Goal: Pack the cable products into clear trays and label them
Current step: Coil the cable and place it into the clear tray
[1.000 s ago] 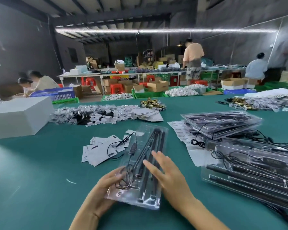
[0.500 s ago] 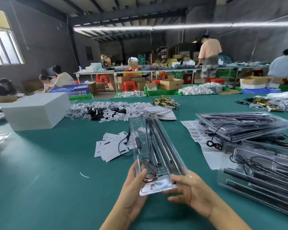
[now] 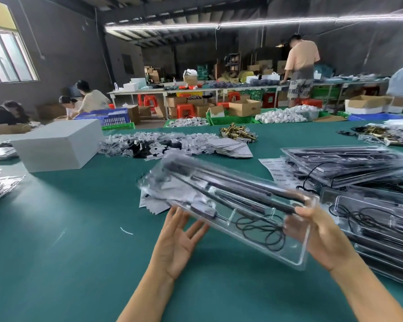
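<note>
— Where is the clear tray (image 3: 242, 205)?

— Lifted above the green counter (image 3: 79, 228), slanting from upper left to lower right, its far end blurred. Black rods and a coiled black cable (image 3: 261, 231) lie inside it.

— Who holds it?

— The right hand (image 3: 321, 238) grips its near right end, thumb curled over the rim. The left hand (image 3: 179, 240) is spread, palm up, fingertips just under the tray's lower edge; contact there cannot be told.

— And around it?

— Stacked filled trays (image 3: 370, 217) lie to the right, paper labels (image 3: 154, 201) beneath the raised tray, a white box (image 3: 56, 145) to the left.
</note>
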`<state>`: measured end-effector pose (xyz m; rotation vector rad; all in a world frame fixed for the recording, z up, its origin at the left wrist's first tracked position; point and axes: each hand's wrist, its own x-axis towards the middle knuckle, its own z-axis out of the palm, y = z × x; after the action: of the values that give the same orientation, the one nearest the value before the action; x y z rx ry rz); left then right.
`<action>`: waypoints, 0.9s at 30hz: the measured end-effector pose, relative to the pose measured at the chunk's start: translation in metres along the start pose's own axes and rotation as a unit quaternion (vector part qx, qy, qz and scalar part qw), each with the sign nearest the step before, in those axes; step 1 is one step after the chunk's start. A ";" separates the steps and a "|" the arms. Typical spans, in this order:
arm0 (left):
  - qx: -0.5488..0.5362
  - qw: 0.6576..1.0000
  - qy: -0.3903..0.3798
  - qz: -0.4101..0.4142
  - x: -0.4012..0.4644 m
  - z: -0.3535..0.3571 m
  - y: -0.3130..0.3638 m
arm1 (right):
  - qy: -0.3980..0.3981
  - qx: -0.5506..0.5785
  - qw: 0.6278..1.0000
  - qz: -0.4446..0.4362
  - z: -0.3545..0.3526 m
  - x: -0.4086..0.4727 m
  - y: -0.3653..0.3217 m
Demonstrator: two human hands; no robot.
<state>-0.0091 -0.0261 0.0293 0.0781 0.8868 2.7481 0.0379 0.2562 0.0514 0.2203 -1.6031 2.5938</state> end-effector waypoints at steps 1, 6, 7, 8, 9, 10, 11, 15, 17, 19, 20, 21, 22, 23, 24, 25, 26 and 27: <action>-0.005 1.000 0.018 -0.006 0.000 -0.001 0.003 | 0.011 0.011 1.000 0.011 -0.002 0.000 0.001; 0.021 0.996 0.079 -0.022 0.001 -0.008 0.007 | 0.095 -0.025 0.994 0.055 -0.001 0.004 0.008; 0.017 0.997 0.074 -0.016 0.001 -0.007 0.006 | 0.114 0.000 0.991 0.067 -0.001 0.006 0.011; 0.004 0.997 0.072 -0.009 0.001 -0.005 0.003 | 0.130 0.050 0.987 0.080 -0.002 0.007 0.012; -0.007 0.997 0.071 -0.001 0.002 -0.004 0.000 | 0.137 0.105 0.981 0.091 -0.001 0.007 0.014; -0.014 0.997 0.069 0.010 0.002 -0.003 -0.003 | 0.134 0.147 0.975 0.103 0.000 0.007 0.015; -0.017 0.997 0.067 0.021 0.002 -0.003 -0.006 | 0.128 0.160 0.972 0.118 -0.001 0.007 0.018; 0.022 0.997 0.066 0.029 0.002 -0.006 -0.012 | 0.200 0.040 0.971 0.129 0.000 0.010 0.033; 0.073 0.993 0.085 0.035 0.001 -0.005 -0.011 | 0.245 -0.014 0.964 0.104 0.000 0.011 0.037; 0.084 0.990 0.110 0.028 0.001 -0.005 -0.009 | 0.271 -0.053 0.958 0.084 -0.003 0.013 0.040; 0.071 0.990 0.122 0.016 0.001 -0.006 -0.007 | 0.280 -0.058 0.955 0.079 -0.005 0.014 0.041; 0.048 0.990 0.135 -0.001 0.002 -0.007 -0.006 | 0.288 -0.064 0.952 0.078 -0.008 0.015 0.042; 0.022 0.988 0.151 -0.017 0.001 -0.008 -0.005 | 0.295 -0.082 0.949 0.079 -0.010 0.015 0.042; 0.005 0.986 0.167 -0.027 0.001 -0.008 -0.004 | 0.301 -0.113 0.944 0.081 -0.011 0.016 0.043; 0.001 0.983 0.180 -0.028 0.001 -0.009 -0.004 | 0.309 -0.160 0.934 0.082 -0.011 0.015 0.043; 0.006 0.982 0.185 -0.023 0.001 -0.010 -0.005 | 0.315 -0.221 0.920 0.079 -0.011 0.014 0.043; 0.015 0.982 0.186 -0.017 0.002 -0.011 -0.006 | 0.318 -0.293 0.899 0.075 -0.010 0.012 0.042; 0.022 0.982 0.186 -0.012 0.003 -0.011 -0.006 | 0.317 -0.369 0.871 0.070 -0.009 0.009 0.042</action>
<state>-0.0118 -0.0270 0.0163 -0.4484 1.0285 2.7661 0.0219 0.2456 0.0123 -0.7333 -2.1626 1.6207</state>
